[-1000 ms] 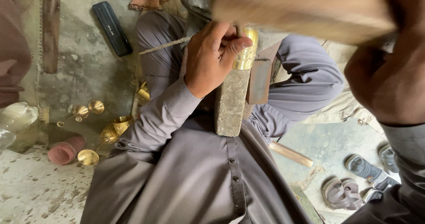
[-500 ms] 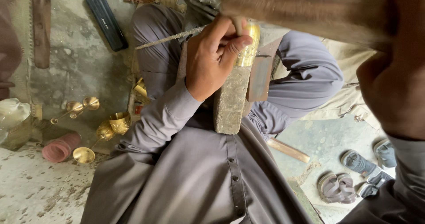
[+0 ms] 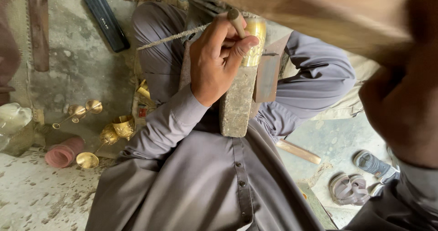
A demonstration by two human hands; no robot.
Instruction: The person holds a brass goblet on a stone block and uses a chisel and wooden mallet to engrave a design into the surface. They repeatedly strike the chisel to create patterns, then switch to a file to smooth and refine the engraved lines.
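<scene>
My left hand (image 3: 214,62) is shut on a short punch with a wooden handle (image 3: 236,17). It presses the tip onto a shiny brass cup (image 3: 254,39). The cup lies at the far end of a long grey block (image 3: 235,107) that rests on my lap between my crossed legs. My right hand (image 3: 397,112) is close to the camera at the right, blurred. It grips a thick wooden mallet (image 3: 310,12), held above the cup and across the top of the view.
Brass goblets and cups (image 3: 121,126) and small brass stems (image 3: 86,107) lie on the concrete floor at the left, beside a pink roll (image 3: 64,152). A black case (image 3: 106,21) lies at the upper left. Sandals (image 3: 346,190) and a wooden stick (image 3: 299,151) are at the right.
The blurred mallet and my right hand have shifted a little and loom larger at the right. My left hand stays on the punch at the brass cup.
</scene>
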